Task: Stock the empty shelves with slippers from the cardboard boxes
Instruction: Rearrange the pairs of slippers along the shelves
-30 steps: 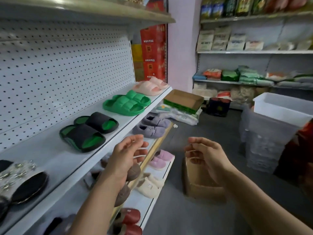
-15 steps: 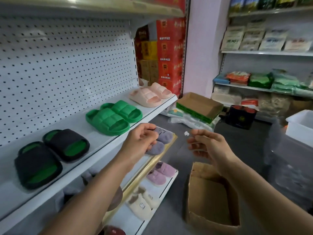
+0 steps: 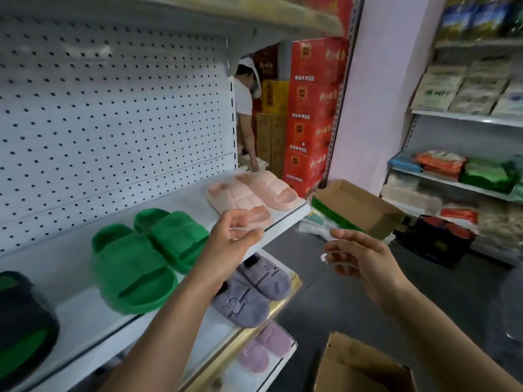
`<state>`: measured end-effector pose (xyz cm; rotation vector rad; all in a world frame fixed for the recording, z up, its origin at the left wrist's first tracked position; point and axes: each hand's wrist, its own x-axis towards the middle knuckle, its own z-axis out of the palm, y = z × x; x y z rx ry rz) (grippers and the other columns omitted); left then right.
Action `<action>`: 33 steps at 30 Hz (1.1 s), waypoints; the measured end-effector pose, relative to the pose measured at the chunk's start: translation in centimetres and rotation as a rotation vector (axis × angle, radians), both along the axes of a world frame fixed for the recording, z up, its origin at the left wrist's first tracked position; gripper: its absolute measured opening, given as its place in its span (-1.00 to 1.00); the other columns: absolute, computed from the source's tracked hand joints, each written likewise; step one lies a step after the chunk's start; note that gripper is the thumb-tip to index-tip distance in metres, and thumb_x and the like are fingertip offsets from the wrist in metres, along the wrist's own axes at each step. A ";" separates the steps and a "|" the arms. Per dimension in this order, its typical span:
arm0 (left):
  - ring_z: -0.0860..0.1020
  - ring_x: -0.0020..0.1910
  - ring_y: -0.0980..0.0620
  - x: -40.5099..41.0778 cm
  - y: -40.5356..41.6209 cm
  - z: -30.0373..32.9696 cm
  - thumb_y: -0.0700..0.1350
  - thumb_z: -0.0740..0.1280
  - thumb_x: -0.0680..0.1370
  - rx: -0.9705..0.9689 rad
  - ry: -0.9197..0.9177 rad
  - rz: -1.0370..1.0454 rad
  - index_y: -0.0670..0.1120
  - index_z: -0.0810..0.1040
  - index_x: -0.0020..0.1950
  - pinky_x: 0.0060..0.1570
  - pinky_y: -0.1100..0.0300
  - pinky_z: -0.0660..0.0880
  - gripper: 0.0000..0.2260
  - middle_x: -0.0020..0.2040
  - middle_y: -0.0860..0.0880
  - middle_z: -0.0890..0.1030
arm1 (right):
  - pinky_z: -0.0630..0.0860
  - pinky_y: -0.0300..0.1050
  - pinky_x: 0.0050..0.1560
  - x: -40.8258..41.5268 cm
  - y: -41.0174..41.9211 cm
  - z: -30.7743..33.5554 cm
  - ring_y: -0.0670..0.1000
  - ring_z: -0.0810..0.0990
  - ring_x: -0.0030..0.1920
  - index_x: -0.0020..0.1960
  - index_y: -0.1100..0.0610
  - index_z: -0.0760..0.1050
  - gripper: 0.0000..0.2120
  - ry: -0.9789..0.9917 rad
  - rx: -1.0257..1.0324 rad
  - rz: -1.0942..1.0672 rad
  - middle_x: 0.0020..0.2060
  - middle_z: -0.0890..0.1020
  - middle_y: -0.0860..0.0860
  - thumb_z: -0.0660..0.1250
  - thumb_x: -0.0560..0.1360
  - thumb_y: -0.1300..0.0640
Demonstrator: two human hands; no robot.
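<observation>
1. Our left hand [image 3: 230, 239] hovers loosely curled, holding nothing, at the shelf [image 3: 283, 222] edge by the pink slippers [image 3: 252, 193]
2. Our right hand [image 3: 359, 258], relaxed and unladen, hangs above the cardboard box [image 3: 362, 366]

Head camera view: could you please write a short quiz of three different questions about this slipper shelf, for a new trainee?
1. True or false: the green slippers lie between the pink slippers and the black slippers on the white shelf.
2. Multiple choice: the grey fluffy slippers are (A) on the same shelf as the green pair, (B) on the shelf below it, (C) inside a cardboard box.
3. Fill in: neither the left hand nor the right hand holds a ____.

Key: 1 true; 2 B; 3 slipper.
</observation>
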<state>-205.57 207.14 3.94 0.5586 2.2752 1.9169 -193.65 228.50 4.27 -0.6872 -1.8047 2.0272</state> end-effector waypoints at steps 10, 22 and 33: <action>0.27 0.35 0.05 -5.8 3.7 -2.8 0.05 0.51 0.40 -0.346 0.164 0.081 0.14 0.26 0.36 0.33 0.04 0.37 -0.37 0.33 0.07 0.22 | 0.57 -0.07 -0.18 -12.8 4.1 -1.8 0.01 0.54 -0.05 0.21 0.11 0.47 -0.67 -0.007 0.281 0.165 0.08 0.53 0.14 0.35 0.50 0.35; -0.07 0.57 -0.05 -11.8 6.8 -4.7 0.31 0.53 0.15 -0.602 0.009 0.258 0.27 -0.18 0.54 0.52 -0.07 0.10 0.17 0.50 0.24 -0.27 | 0.52 0.03 0.13 -26.6 13.4 -1.2 0.11 0.58 0.09 0.46 0.02 0.24 -0.37 -0.080 0.748 0.566 0.23 0.37 0.00 0.44 0.48 0.08; -0.06 0.57 -0.09 -13.8 8.1 -4.8 0.24 0.60 0.07 -0.643 -0.038 0.322 0.30 -0.20 0.54 0.50 -0.13 0.14 0.27 0.48 0.28 -0.34 | 0.48 -0.42 -0.10 -33.3 13.2 -3.0 -0.05 0.32 0.29 0.54 -0.05 0.09 -0.05 0.087 0.738 0.939 0.39 0.23 -0.07 0.56 0.33 0.21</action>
